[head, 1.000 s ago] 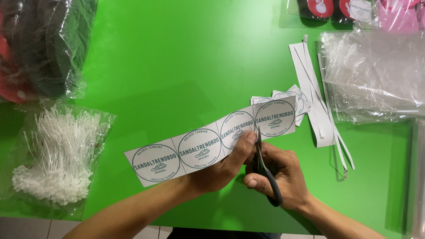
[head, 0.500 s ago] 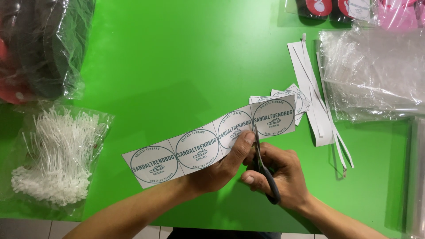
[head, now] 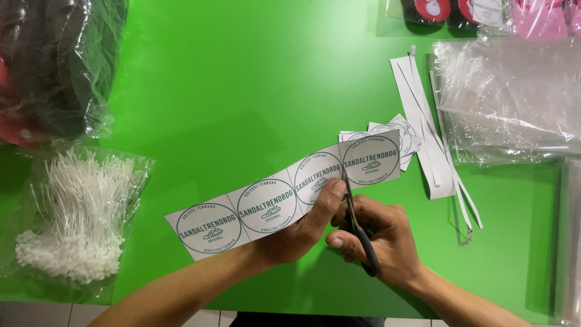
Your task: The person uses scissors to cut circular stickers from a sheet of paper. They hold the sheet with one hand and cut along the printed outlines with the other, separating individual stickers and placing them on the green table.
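Observation:
A white paper strip (head: 266, 206) printed with several round teal labels lies slanted over the green table (head: 242, 85). My left hand (head: 299, 227) pinches the strip from below, thumb on top near the second label from the right. My right hand (head: 381, 242) grips black-handled scissors (head: 358, 224), their blades on the line between the two rightmost labels. Behind the strip's right end lies a small pile of cut label squares (head: 399, 133).
White paper offcut strips (head: 426, 127) lie right of the pile. Clear plastic bags (head: 508, 103) are stacked at the right. A bag of white plastic tag pins (head: 75, 212) sits at the left, with bagged dark and red items (head: 48, 66) above it.
The strip and both hands have shifted very slightly; the scissors stay at the same cut line.

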